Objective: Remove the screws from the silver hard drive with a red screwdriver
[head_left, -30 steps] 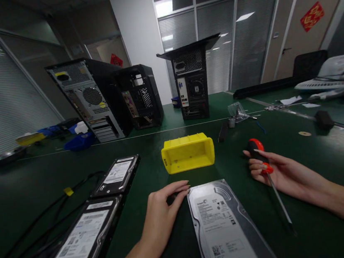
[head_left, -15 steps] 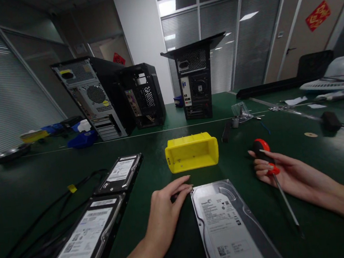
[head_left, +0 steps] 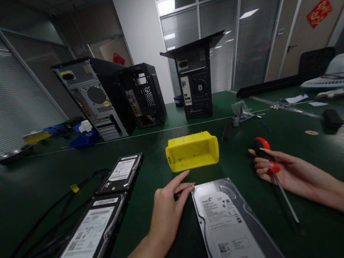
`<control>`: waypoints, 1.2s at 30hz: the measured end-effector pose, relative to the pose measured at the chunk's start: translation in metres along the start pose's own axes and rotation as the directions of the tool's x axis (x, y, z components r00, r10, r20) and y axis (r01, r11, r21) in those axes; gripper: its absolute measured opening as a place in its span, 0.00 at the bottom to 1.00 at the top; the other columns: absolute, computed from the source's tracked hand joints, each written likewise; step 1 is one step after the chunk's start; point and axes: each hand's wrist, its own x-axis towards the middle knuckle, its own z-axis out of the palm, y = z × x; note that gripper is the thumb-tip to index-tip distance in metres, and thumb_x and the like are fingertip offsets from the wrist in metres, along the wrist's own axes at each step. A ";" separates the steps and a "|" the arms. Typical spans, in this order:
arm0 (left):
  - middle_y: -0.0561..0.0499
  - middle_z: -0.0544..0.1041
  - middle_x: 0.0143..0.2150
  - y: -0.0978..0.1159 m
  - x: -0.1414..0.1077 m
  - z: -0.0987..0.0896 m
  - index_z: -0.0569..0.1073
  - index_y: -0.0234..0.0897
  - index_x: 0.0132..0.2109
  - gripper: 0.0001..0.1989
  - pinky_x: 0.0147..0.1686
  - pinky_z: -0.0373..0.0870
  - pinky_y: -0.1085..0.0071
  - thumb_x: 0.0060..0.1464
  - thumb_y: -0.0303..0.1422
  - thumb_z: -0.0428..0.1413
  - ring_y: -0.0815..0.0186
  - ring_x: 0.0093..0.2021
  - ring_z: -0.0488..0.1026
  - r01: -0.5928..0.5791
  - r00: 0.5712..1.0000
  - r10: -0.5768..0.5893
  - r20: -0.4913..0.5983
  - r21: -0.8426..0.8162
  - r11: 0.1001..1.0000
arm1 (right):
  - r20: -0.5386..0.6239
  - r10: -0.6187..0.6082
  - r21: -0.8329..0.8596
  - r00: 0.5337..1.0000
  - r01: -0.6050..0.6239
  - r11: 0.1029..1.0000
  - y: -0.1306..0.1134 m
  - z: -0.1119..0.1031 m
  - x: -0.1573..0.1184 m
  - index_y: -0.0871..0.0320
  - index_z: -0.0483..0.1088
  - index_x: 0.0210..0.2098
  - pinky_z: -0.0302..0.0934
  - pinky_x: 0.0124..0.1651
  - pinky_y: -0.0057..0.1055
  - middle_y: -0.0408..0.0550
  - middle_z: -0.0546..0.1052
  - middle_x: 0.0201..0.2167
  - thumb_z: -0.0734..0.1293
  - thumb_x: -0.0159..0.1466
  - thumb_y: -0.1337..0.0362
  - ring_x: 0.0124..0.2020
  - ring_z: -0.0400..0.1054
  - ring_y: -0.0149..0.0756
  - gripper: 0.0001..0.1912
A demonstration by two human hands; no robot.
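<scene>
My left hand (head_left: pixel 167 207) rests at the top left corner of a silver hard drive (head_left: pixel 231 226), its thumb at the corner and its index finger raised apart. Whether something tiny is between the fingertips cannot be seen. On the right, my right hand (head_left: pixel 285 169) is wrapped round the red and black handle of a screwdriver (head_left: pixel 285 198), whose shaft points down toward the table. Beyond the drive lies a yellow bin (head_left: pixel 193 152), its opening facing me, with a few tiny pieces inside.
Two more hard drives (head_left: pixel 87 235) (head_left: pixel 122 172) lie at the left beside black cables (head_left: pixel 42 220). Three computer cases (head_left: pixel 102 100) (head_left: pixel 144 94) (head_left: pixel 196 82) stand at the back. A black block (head_left: pixel 331 120) sits at the right.
My left index finger has lifted and spread away from the thumb. My right hand holds the screwdriver much as before. The view has shifted slightly.
</scene>
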 end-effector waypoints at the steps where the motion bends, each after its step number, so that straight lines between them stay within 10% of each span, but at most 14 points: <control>1: 0.54 0.81 0.40 0.000 0.000 0.000 0.70 0.37 0.53 0.18 0.47 0.72 0.70 0.55 0.30 0.55 0.65 0.42 0.78 0.006 1.000 -0.006 0.000 -0.004 1.000 | 0.001 0.003 -0.004 1.000 -0.003 1.000 0.000 0.000 0.000 0.65 0.61 0.50 0.67 0.29 0.27 0.43 0.61 0.25 0.54 0.67 0.70 0.24 0.62 0.26 0.14; 27: 0.52 0.79 0.45 -0.004 0.002 -0.002 0.77 0.37 0.44 0.11 0.47 0.72 0.70 0.55 0.32 0.55 0.64 0.46 0.76 0.124 0.991 -0.118 0.062 -0.118 0.985 | -0.044 -0.002 0.010 0.999 0.002 1.000 -0.001 -0.002 0.003 0.66 0.61 0.52 0.64 0.27 0.26 0.42 0.57 0.26 0.54 0.67 0.70 0.23 0.58 0.24 0.15; 36: 0.52 0.81 0.38 -0.006 0.003 -0.004 0.74 0.37 0.49 0.16 0.49 0.69 0.66 0.53 0.34 0.57 0.63 0.41 0.77 0.084 0.992 -0.096 -0.084 -0.137 0.987 | -0.035 0.002 0.012 0.999 -0.002 1.000 -0.001 -0.005 0.002 0.66 0.60 0.53 0.64 0.27 0.28 0.43 0.58 0.27 0.55 0.66 0.70 0.24 0.59 0.25 0.16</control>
